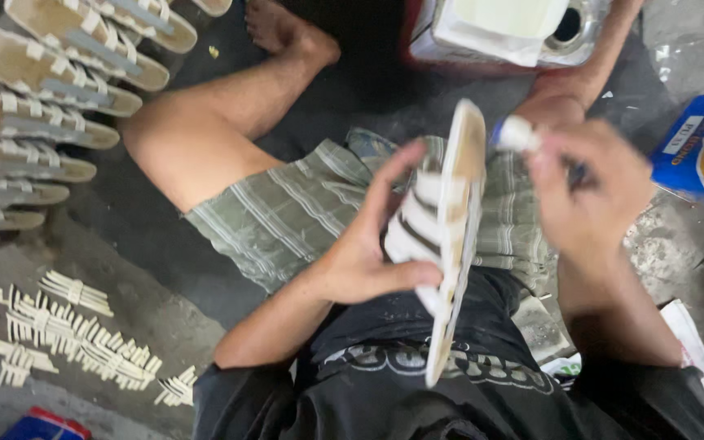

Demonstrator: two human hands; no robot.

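Sandal (448, 236) | my left hand (368, 253) grips its straps | right hand (592, 191) pinches a small white bottle (517, 134) | open tin (523, 28) behind, contents unclear

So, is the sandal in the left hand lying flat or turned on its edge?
On its edge. The sandal stands almost upright, its thin sole rim toward the camera, the left hand gripping its white straps.

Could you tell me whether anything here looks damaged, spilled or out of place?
Nothing stands out. The left hand holds a strapped sandal on edge, the right hand a small white-tipped tube; finished sandals lie in a row, strap pieces on the floor.
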